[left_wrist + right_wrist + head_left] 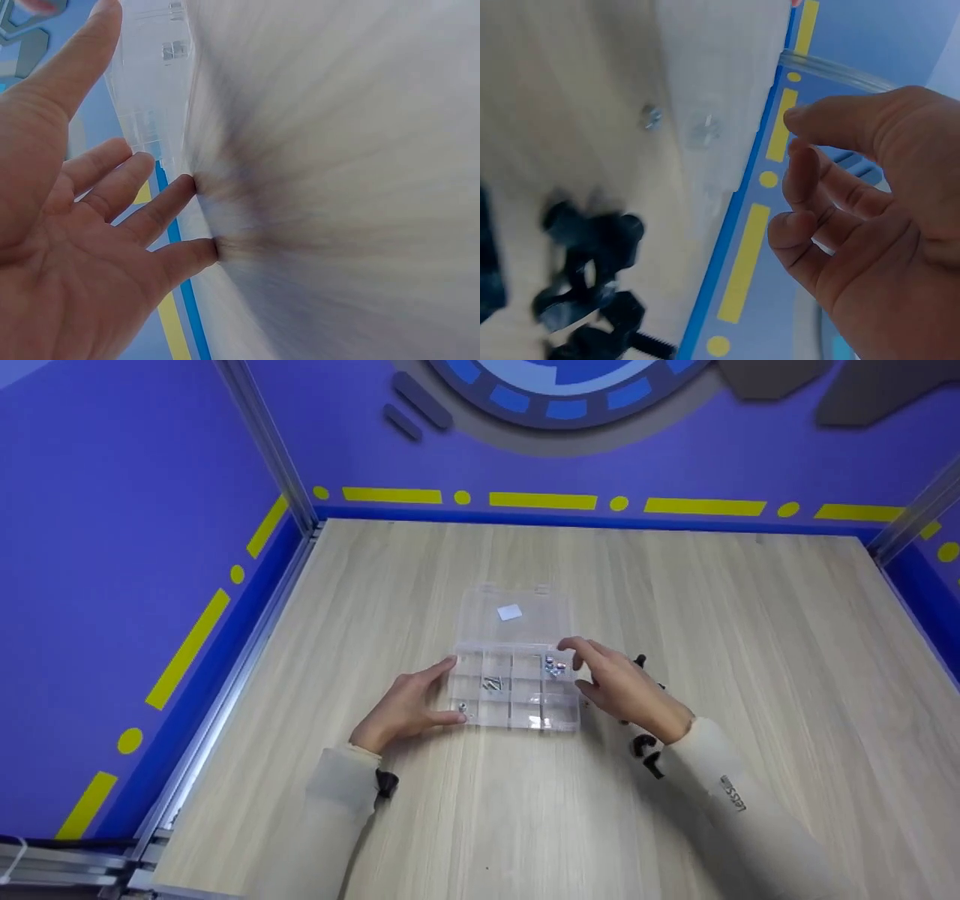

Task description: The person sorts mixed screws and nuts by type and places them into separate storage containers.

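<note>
A clear plastic compartment box (525, 714) lies with its lid (480, 619) folded back. Small shiny metal parts (555, 666) fill its far-right compartment. Several screws (492, 683) sit in a middle compartment, and a small metal piece (462, 707) is at the near left. My left hand (401, 705) spans the box's left side, thumb at the near corner and fingers at the far one. My right hand (626, 690) hovers at the right edge with bent fingers beside the far-right compartment. In the right wrist view, nothing shows between that hand's thumb and fingers.
Several black bolts (604, 236) lie on the wooden table (712, 607), partly behind the right hand. A small shiny metal piece (651, 116) rests beside the box. A white label (509, 613) is on the lid. Blue walls (375, 457) stand behind and beside the table.
</note>
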The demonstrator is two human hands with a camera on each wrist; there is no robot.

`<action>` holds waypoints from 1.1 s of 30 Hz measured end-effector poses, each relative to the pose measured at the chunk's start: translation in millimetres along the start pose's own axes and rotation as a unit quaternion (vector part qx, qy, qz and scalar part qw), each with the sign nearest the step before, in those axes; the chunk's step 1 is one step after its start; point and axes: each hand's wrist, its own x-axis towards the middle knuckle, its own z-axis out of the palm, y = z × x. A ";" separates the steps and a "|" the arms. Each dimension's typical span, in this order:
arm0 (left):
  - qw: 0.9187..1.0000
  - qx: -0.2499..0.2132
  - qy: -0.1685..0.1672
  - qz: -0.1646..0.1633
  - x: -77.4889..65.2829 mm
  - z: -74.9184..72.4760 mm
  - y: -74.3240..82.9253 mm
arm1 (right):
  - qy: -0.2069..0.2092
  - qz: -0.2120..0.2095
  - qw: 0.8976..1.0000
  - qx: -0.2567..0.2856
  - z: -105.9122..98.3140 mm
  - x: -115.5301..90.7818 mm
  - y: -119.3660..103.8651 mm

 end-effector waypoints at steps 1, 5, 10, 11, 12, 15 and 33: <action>1.000 0.001 0.000 0.000 0.0 -0.6 0.4 | 0.000 0.004 1.000 0.001 0.3 -2.4 2.8; 1.000 0.001 0.000 0.005 -0.3 -1.8 0.7 | -0.006 0.019 1.000 0.007 1.9 -10.1 10.9; 1.000 -0.001 0.002 0.017 -1.5 -1.9 0.1 | -0.019 0.031 0.999 -0.003 5.5 -15.6 15.7; 1.000 -0.001 0.002 0.018 -1.9 -1.9 0.1 | -0.020 0.029 0.999 -0.005 6.3 -16.3 16.4; 1.000 -0.001 0.002 0.017 -2.1 -1.7 0.1 | -0.020 0.026 0.999 -0.010 7.1 -16.8 17.1; 1.000 -0.003 0.004 0.017 -2.6 -1.6 0.4 | -0.023 0.017 0.999 -0.017 8.9 -18.3 19.2; 1.000 0.002 0.003 0.012 -1.8 -0.9 0.9 | -0.043 0.012 0.999 -0.023 14.8 -22.2 23.1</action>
